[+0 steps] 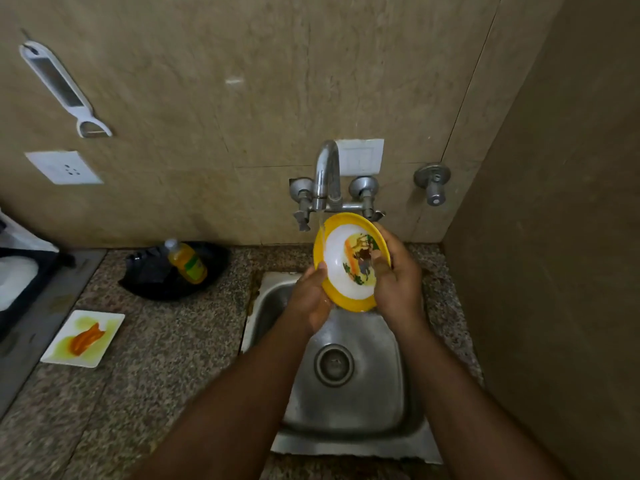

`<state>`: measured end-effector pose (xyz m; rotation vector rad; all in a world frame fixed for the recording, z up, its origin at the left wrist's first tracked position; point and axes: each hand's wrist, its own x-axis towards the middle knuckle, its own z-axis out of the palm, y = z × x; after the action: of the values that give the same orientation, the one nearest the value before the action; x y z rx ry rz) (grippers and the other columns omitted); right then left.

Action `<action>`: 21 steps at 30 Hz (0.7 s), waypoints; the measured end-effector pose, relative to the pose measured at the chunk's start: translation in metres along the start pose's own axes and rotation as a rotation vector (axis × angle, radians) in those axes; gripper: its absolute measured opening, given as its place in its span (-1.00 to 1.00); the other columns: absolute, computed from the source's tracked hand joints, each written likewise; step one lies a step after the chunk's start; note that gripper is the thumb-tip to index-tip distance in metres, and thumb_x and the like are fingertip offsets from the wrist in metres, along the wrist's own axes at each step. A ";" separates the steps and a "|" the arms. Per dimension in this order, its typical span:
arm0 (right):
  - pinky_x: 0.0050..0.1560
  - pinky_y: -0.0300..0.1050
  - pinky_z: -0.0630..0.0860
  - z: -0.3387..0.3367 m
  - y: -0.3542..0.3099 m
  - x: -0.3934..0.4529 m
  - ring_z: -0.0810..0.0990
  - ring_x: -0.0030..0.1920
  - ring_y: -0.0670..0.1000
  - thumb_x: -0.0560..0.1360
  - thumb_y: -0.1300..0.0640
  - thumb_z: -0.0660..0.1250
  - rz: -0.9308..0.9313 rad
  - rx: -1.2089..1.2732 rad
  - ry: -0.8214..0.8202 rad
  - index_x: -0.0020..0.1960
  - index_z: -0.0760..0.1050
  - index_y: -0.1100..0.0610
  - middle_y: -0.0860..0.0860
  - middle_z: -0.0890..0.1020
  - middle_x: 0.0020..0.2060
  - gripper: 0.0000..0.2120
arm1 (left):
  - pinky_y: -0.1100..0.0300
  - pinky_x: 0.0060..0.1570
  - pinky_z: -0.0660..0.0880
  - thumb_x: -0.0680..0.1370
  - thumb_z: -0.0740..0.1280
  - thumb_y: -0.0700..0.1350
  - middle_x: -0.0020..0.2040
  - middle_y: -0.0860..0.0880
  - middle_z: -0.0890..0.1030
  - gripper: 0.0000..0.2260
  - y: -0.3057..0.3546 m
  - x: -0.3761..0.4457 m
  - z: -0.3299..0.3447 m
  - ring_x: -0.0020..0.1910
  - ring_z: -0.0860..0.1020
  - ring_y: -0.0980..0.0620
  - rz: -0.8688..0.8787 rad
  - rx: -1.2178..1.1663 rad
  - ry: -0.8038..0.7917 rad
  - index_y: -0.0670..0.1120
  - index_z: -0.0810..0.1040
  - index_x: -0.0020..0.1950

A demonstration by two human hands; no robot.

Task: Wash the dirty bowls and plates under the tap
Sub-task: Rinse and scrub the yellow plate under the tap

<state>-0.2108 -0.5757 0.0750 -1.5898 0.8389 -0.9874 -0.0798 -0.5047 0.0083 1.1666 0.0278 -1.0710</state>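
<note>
at frame centre, both hands hold a yellow-rimmed bowl [349, 263] tilted over the sink [349, 396], under water running from the tap [326, 174]. left hand [310, 299] grip is clamped on its lower rim; right hand [394, 275] grips the right rim, fingers inside. orange smears streak the bowl. lower left on the desk [166, 344], a square plate [83, 337] holds orange sauce.

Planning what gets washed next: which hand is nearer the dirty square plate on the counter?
Left. The left hand grips the bowl on the side facing the square plate; the right hand is farther off.
</note>
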 end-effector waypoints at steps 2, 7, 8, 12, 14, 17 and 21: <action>0.29 0.07 0.56 0.007 0.014 0.005 0.62 0.27 0.02 0.66 0.24 0.25 0.119 0.195 0.037 0.31 0.58 -0.08 -0.01 0.67 0.24 -0.67 | -0.35 0.41 0.39 0.71 0.22 -0.09 0.45 -0.26 0.51 -0.60 -0.001 -0.010 -0.003 0.44 0.47 -0.31 -0.032 -0.090 -0.089 -0.14 0.38 0.54; 0.22 0.19 0.60 0.023 0.058 0.015 0.64 0.20 0.13 0.66 0.18 0.28 0.494 0.325 0.106 0.25 0.56 -0.10 0.04 0.66 0.22 -0.75 | -0.27 0.11 0.63 0.62 0.29 -0.33 0.37 -0.27 0.58 -0.57 0.013 -0.028 -0.021 0.31 0.57 -0.33 0.029 0.107 -0.035 -0.14 0.43 0.50; 0.21 0.22 0.60 0.026 0.068 0.015 0.64 0.19 0.17 0.65 0.19 0.30 0.576 0.307 0.092 0.30 0.54 -0.03 0.09 0.64 0.24 -0.74 | -0.24 0.00 0.67 0.60 0.30 -0.38 0.33 -0.29 0.60 -0.56 0.017 -0.030 -0.025 0.27 0.60 -0.35 0.052 0.195 -0.013 -0.16 0.46 0.48; 0.16 0.32 0.60 0.044 0.096 0.006 0.65 0.14 0.31 0.56 0.33 0.33 0.820 0.289 -0.077 0.31 0.51 0.24 0.27 0.64 0.22 -0.67 | -0.08 -0.27 0.69 0.62 0.31 -0.34 0.21 -0.29 0.66 -0.69 0.039 -0.049 -0.030 0.10 0.67 -0.31 0.209 0.541 0.014 -0.17 0.54 0.36; 0.10 0.26 0.62 0.051 0.092 0.003 0.67 0.10 0.33 0.55 0.34 0.33 0.853 0.308 -0.136 0.29 0.53 0.27 0.28 0.67 0.16 -0.69 | -0.22 -0.18 0.69 0.60 0.37 -0.24 0.13 -0.20 0.70 -0.76 0.050 -0.057 -0.027 0.04 0.70 -0.25 0.300 0.624 0.023 -0.01 0.62 0.24; 0.01 0.17 0.65 0.061 0.080 0.008 0.70 0.01 0.26 0.56 0.30 0.36 0.829 0.342 -0.179 0.24 0.57 0.27 0.26 0.69 0.12 -0.74 | -0.30 -0.16 0.67 0.49 0.36 -0.03 -0.01 -0.07 0.74 -0.83 0.067 -0.060 -0.028 -0.06 0.73 -0.17 0.405 0.761 0.130 0.19 0.68 0.01; 0.15 0.23 0.62 0.065 0.067 0.020 0.67 0.12 0.26 0.63 0.24 0.30 0.740 0.310 -0.215 0.22 0.58 0.16 0.23 0.68 0.17 -0.80 | -0.23 -0.36 0.66 0.55 0.30 -0.07 -0.17 -0.16 0.69 -0.83 0.087 -0.064 -0.025 -0.26 0.71 -0.20 0.376 0.868 0.266 -0.02 0.64 -0.19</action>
<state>-0.1460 -0.5824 0.0055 -0.9711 0.9627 -0.3780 -0.0422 -0.4449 0.0936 1.9920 -0.4726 -0.5738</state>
